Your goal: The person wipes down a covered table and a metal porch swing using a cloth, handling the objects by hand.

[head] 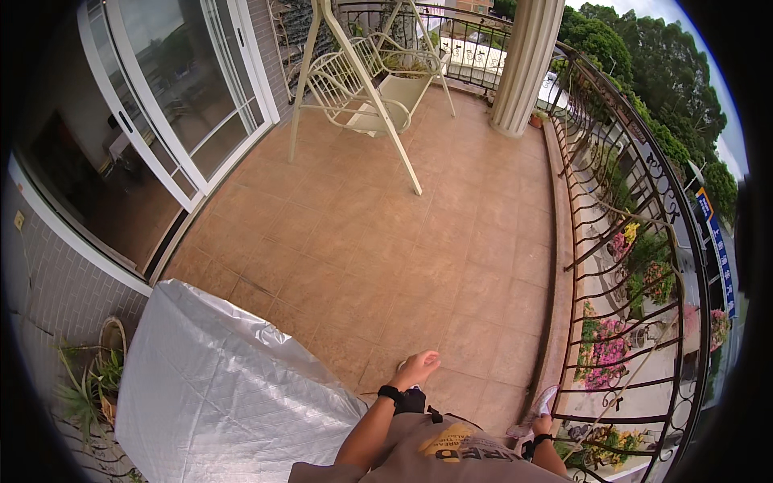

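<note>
My left hand [418, 367] hangs in front of my body above the tiled floor, fingers loosely curled, and nothing shows in it. A black band circles that wrist. At the lower right, beside the railing, my right hand [542, 424] grips a crumpled white item with pink edges [548, 398], a cloth or thin bag; which one I cannot tell. Part of it hangs below the fist. To the left of my left arm, a silver sheet cover [241, 374] drapes over a large boxy object, which it hides.
A cream metal swing seat [392, 102] stands on the tiled floor [374, 241] ahead, near a fluted column [525, 66]. A black iron railing [625, 365] runs along the right, with flowers [607, 356] beyond. At left are a sliding glass door [181, 78] and potted plants [90, 386].
</note>
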{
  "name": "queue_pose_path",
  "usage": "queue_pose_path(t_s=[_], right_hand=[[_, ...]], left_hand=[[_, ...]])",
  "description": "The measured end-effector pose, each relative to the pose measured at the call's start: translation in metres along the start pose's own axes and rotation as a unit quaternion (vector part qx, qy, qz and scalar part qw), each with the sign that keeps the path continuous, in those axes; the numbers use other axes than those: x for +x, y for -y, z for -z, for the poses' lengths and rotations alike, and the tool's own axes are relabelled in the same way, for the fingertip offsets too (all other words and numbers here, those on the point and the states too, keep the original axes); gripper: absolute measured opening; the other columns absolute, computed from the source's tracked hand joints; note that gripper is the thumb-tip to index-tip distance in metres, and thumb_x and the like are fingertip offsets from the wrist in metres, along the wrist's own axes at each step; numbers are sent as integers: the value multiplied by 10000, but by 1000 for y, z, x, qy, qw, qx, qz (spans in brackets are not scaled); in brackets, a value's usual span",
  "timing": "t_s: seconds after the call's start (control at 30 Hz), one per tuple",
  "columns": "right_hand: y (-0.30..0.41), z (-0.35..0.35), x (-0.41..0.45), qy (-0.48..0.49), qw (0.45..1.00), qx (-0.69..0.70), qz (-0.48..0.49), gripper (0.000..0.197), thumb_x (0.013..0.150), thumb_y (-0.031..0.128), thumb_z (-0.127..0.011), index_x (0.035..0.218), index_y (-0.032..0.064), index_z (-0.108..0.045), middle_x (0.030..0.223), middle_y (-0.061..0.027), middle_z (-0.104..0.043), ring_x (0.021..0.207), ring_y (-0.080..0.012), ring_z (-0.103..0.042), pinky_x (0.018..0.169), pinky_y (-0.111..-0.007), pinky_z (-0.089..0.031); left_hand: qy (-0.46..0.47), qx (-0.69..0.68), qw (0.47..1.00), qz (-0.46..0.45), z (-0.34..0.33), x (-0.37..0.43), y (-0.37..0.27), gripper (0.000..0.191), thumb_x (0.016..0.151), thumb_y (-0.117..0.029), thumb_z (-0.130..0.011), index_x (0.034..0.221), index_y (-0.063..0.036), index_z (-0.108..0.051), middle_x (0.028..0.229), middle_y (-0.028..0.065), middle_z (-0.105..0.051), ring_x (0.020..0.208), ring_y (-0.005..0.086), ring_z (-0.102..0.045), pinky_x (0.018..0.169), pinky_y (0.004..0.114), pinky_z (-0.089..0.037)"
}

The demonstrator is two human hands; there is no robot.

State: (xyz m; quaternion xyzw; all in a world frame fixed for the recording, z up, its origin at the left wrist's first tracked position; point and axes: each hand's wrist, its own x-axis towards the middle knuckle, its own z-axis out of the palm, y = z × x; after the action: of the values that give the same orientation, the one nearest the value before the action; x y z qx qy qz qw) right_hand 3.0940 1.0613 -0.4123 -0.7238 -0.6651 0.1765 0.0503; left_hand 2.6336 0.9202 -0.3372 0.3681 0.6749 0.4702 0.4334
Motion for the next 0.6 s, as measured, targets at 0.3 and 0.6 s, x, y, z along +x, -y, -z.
queue_pose_path(t_s=[0.3, 0.6], right_hand=[[43, 8, 124, 51, 993, -69, -81, 172, 691, 75, -494, 725, -44, -613, 723, -254, -599, 737, -378, -599, 632, -435, -474], [175, -54, 300, 104, 992, -10, -69, 240, 678, 63, -477, 847, -36, -617, 850, -262, -598, 854, -379, -581, 752, -431, -461]], left_hand=[[-300, 40, 939, 162, 131, 86, 33, 249, 800, -187, -539, 947, 8, -584, 903, 150, -623, 841, 269, -596, 723, 343, -466], [-297, -14, 945, 134, 162, 251, 7, 241, 814, -192, -548, 956, -2, -585, 882, 120, -627, 826, 228, -598, 709, 310, -461]])
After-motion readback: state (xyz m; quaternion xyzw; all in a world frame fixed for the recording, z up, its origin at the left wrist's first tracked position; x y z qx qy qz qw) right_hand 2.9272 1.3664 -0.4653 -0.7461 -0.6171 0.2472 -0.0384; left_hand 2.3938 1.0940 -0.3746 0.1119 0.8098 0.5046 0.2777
